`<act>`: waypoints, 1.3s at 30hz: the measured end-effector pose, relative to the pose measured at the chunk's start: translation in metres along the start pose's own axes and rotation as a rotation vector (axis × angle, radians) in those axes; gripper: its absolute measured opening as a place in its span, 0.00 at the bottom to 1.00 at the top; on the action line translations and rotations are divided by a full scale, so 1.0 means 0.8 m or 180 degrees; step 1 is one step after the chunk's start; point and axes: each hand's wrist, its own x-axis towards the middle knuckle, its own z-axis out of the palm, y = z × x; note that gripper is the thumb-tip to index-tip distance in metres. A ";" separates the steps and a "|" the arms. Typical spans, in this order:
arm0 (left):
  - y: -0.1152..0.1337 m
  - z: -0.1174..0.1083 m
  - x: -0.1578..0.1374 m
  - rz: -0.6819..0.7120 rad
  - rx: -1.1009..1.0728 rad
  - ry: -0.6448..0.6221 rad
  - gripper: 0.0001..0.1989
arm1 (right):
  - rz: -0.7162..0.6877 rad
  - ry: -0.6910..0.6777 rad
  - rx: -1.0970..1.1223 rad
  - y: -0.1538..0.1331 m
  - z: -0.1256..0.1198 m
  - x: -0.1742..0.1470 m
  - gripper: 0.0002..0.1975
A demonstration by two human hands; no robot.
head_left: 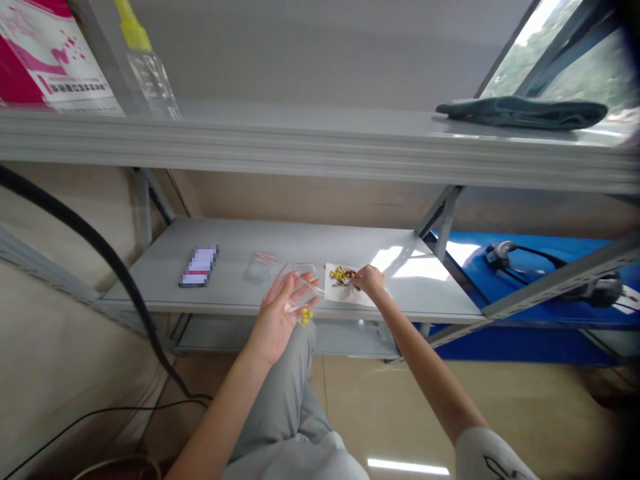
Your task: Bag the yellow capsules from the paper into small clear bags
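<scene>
My left hand (281, 313) holds a small clear zip bag (304, 293) in front of the shelf's edge. A few small yellow pieces (306, 316) show at the bag's lower end. On the shelf lies a white paper sheet (334, 292) with a pile of small yellow and dark brown pieces (343, 275), whose kind is too small to make out. My right hand (370, 280) reaches to the right side of that pile with its fingertips pinched together. What sits between those fingertips is hidden. More clear zip bags (260, 267) with red-striped tops lie left of the paper.
A phone (199, 267) lies on the left of the grey shelf (225, 233). The upper shelf's edge (300, 150) juts out above, bearing a bottle with a yellow top (150, 73) and a folded dark cloth (520, 112). A black hose (100, 247) curves at left.
</scene>
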 end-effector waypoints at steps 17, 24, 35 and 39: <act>-0.007 -0.008 0.001 0.0395 0.1235 -0.0008 0.11 | 0.0092 0.0329 0.0382 -0.023 -0.022 -0.018 0.11; -0.048 -0.046 0.025 0.1108 0.3543 0.0290 0.09 | -0.1579 0.0342 0.1596 -0.060 -0.080 -0.105 0.10; -0.078 -0.057 0.026 0.1712 0.4929 0.0167 0.12 | -0.2010 0.0140 0.1408 -0.110 -0.079 -0.183 0.05; -0.081 -0.062 0.028 0.1754 0.4861 0.0066 0.13 | -0.2266 -0.0295 0.1685 -0.110 -0.071 -0.183 0.08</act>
